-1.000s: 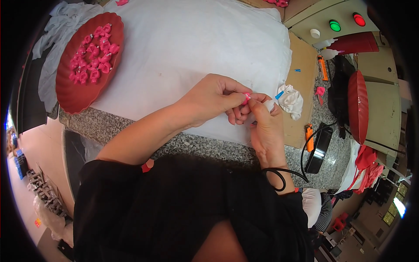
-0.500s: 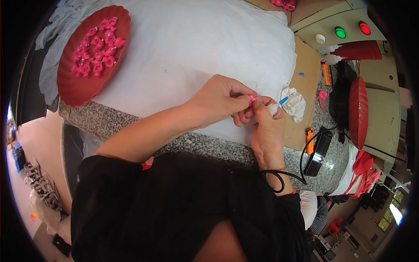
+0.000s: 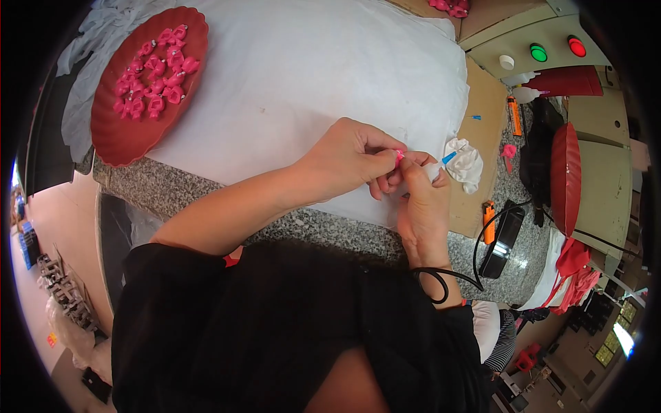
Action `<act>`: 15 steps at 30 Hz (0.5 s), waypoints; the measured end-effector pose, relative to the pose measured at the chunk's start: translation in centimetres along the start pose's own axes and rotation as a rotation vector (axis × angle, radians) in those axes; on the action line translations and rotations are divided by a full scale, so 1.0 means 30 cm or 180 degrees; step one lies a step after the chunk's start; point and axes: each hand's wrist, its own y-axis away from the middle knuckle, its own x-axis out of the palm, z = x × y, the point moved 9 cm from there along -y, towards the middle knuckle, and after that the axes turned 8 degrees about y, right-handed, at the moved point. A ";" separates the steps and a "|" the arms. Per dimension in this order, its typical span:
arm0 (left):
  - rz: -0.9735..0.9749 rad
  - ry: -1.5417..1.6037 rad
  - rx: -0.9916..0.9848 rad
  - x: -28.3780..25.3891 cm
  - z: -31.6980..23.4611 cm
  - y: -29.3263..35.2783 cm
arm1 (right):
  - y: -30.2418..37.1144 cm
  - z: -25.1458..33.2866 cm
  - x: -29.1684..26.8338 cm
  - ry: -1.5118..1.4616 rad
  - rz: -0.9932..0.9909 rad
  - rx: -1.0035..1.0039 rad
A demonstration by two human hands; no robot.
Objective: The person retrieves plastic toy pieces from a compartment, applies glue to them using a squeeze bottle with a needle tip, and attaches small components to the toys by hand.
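Note:
My left hand (image 3: 343,158) pinches a small glossy pink figure piece (image 3: 399,157) between thumb and index finger; most of it is hidden by the fingertips. Close against it, my right hand (image 3: 425,203) is closed around a small white squeeze bottle (image 3: 433,170), largely covered by the fingers. The bottle's blue tip (image 3: 449,157) points up and to the right, away from the pink piece. My right thumb and fingertips meet the left ones at the piece. A crumpled white tissue (image 3: 467,168) lies just right of the blue tip.
At the left, a red scalloped tray (image 3: 113,148) holds several pink pieces. White cloth (image 3: 296,69) covers the worktop, beside brown cardboard (image 3: 485,93). Orange cutters (image 3: 488,220), a black device (image 3: 504,241) with a cable and a second red tray (image 3: 564,179) stand right. A control box (image 3: 523,34) has lit buttons.
Both hands keep practically the same pose, with the pink piece and the bottle still in them. The whole view has shifted very slightly.

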 end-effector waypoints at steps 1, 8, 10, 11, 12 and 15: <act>0.0002 0.0000 -0.0003 0.001 0.000 0.001 | 0.000 0.000 0.000 0.0016 0.0005 0.0005; 0.0007 0.0005 0.0001 0.003 -0.002 0.003 | 0.001 0.001 0.001 0.0032 -0.0003 0.0018; 0.0022 -0.0008 0.0007 0.004 -0.002 0.002 | 0.002 0.000 -0.001 0.0039 -0.0010 0.0030; 0.0026 -0.0034 0.0010 0.004 -0.003 0.002 | 0.002 0.000 -0.002 0.0047 -0.0018 0.0034; 0.0014 -0.0072 -0.0022 0.003 -0.001 0.001 | 0.002 0.001 -0.003 0.0054 -0.0028 0.0037; 0.0169 -0.0016 -0.0040 0.012 -0.008 0.000 | -0.012 -0.004 -0.006 -0.0190 0.0009 0.0220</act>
